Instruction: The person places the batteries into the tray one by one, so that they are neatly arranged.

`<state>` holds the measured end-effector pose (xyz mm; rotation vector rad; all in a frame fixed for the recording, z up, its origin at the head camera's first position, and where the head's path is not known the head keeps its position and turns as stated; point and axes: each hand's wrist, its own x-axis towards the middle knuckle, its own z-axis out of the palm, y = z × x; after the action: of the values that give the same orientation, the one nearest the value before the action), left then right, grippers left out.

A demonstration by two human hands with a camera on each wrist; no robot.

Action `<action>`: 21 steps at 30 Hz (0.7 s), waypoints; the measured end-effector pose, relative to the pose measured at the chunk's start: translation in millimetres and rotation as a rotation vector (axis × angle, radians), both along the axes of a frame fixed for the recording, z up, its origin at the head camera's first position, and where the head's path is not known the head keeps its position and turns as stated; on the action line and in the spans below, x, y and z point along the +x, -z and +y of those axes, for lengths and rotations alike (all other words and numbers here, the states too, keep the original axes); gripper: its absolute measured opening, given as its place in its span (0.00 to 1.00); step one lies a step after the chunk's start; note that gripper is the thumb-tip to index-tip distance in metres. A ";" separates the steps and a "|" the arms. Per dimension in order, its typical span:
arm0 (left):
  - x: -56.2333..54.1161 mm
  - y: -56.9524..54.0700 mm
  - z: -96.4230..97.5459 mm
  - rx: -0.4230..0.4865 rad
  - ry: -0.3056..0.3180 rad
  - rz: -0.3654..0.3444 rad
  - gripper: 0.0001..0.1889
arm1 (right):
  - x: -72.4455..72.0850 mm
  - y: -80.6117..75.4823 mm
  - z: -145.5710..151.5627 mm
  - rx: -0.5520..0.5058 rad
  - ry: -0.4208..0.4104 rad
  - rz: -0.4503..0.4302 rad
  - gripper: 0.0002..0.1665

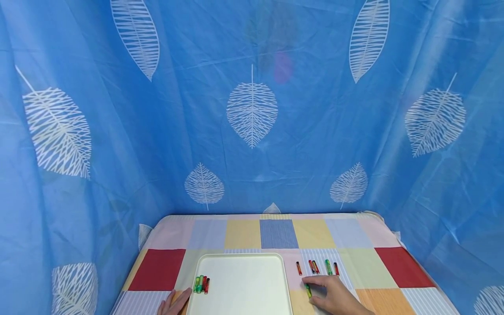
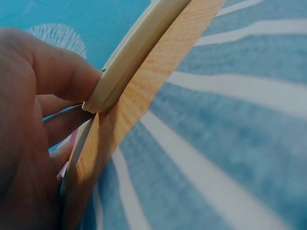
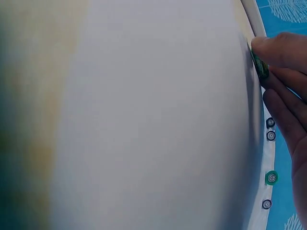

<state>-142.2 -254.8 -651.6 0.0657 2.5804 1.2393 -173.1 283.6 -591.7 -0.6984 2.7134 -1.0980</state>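
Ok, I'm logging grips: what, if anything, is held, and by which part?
The right hand pinches a green battery, seemingly by its two ends. The left hand touches the tray rim; whether it grips it cannot be told.

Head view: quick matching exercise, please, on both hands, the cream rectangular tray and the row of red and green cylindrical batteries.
1. Left hand
2. Right hand
3. Cream rectangular tray
4. Row of red and green cylindrical batteries

A. Between the two hands
B. Pinches a green cylindrical battery
C. Beyond the right hand
D. Touches the tray

Pairs: 1-D, 2-B, 3-A, 4-C
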 end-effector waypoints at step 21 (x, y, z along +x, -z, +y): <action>-6.8 3.4 -4.6 0.004 0.013 -0.035 0.53 | -4.0 -12.7 -20.8 -0.035 0.009 0.066 0.26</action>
<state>-149.1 -259.4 -655.0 0.0607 2.5433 1.2307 -177.1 262.8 -579.0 -0.7418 2.7607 -1.1475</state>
